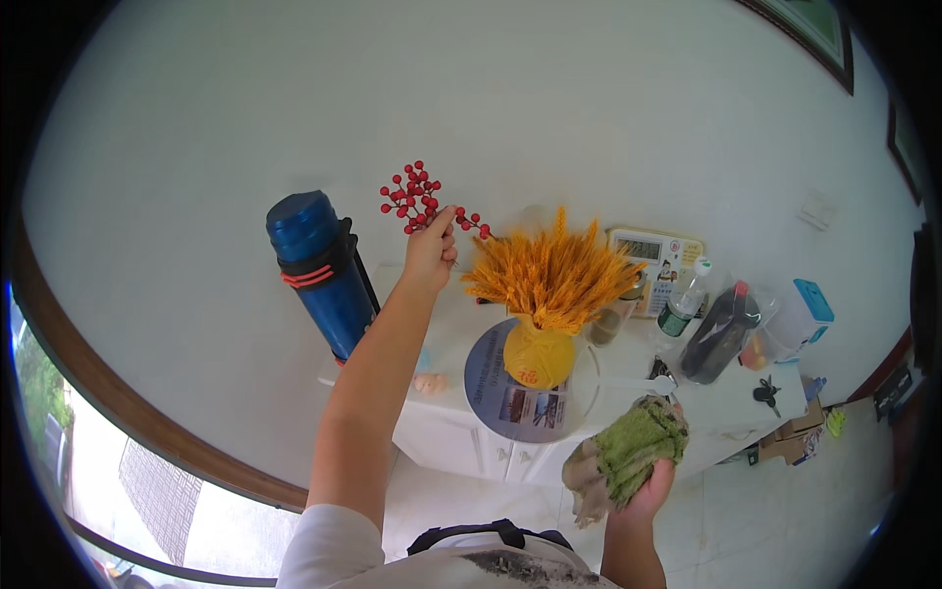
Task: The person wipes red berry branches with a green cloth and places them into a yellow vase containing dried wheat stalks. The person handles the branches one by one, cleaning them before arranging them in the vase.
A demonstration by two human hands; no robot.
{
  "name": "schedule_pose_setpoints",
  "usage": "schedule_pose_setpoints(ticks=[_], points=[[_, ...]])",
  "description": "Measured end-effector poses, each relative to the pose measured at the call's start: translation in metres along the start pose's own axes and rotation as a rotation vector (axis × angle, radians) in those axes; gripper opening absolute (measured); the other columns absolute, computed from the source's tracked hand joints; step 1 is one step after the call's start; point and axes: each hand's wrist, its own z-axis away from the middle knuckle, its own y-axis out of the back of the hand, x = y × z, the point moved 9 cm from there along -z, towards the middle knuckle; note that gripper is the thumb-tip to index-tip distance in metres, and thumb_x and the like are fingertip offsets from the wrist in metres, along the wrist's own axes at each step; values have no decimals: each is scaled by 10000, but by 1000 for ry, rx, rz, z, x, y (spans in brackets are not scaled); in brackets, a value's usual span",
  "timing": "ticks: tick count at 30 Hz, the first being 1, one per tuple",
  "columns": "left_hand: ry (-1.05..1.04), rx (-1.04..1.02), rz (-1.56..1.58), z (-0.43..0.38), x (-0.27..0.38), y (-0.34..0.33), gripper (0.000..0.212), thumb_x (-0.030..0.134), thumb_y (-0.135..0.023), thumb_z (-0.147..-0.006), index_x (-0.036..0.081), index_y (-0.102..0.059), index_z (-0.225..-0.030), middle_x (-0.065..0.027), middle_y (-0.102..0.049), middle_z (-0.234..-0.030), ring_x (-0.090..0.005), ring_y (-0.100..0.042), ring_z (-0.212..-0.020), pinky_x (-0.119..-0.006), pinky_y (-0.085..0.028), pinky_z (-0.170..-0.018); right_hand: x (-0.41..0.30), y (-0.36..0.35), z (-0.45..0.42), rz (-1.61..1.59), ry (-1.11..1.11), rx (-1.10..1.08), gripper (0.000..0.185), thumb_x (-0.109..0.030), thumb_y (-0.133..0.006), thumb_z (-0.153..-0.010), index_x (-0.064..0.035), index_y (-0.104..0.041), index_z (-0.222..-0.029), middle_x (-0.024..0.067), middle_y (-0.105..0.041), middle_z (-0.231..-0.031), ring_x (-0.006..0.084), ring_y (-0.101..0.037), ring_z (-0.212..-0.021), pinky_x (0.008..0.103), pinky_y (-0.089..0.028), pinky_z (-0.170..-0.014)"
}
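Note:
My left hand [431, 250] is raised near the wall, closed on a sprig of red artificial berries [412, 193]. To its right, a yellow vase [539, 358] stands on a round printed fan [486, 397] and holds a bunch of orange dried wheat [556, 276]. Low at the right, my right hand [651, 489] grips a crumpled green and beige cloth [639, 450] in front of the cabinet. The berry stems are mostly hidden by my left hand.
A blue thermos flask [320, 276] stands at the left of the white cabinet [441, 434]. On the right are a calendar clock [659, 269], a plastic bottle [683, 302], a bagged dark bottle [721, 335] and keys [767, 394]. Cardboard boxes [793, 438] lie beyond.

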Motion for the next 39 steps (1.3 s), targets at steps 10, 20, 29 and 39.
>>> schedule_pose_setpoints(ticks=[10, 20, 29, 39], points=[[-591, 57, 153, 75, 132, -12, 95, 138, -567, -799, 62, -569, -855, 76, -355, -582, -14, -254, -449, -172, -195, -392, 23, -16, -3, -43, -101, -91, 579, -167, -430, -786, -28, -184, -1291, 129, -398, -1184, 228, -451, -1043, 360, -375, -883], [-70, -110, -393, 196, 25, -6, 148, 101, -628, -723, 33, -558, -835, 20, -530, -682, -44, -438, -558, -190, -339, -488, 60, -62, 5, -171, -257, -298, 633, -202, -483, -789, -62, -142, -1303, 136, -338, -1234, 256, -385, -1123, 403, -339, -923], [-207, -199, -619, 234, -5, -31, 127, 82, -619, -736, 12, -551, -818, 17, -545, -711, -46, -472, -632, -207, -399, -558, 77, -99, 23, -136, -276, -437, 740, -31, -587, -673, -105, -164, -1276, 146, -378, -1176, 282, -503, -966, 394, -473, -756], [-308, -63, -599, 245, -13, -14, 188, 96, -631, -703, 14, -554, -854, -31, -561, -729, -80, -503, -641, -236, -412, -584, 85, -89, 22, 102, -349, -396, 714, 91, -518, -635, -85, -231, -1265, 105, -397, -1169, 203, -446, -1044, 326, -393, -877]])
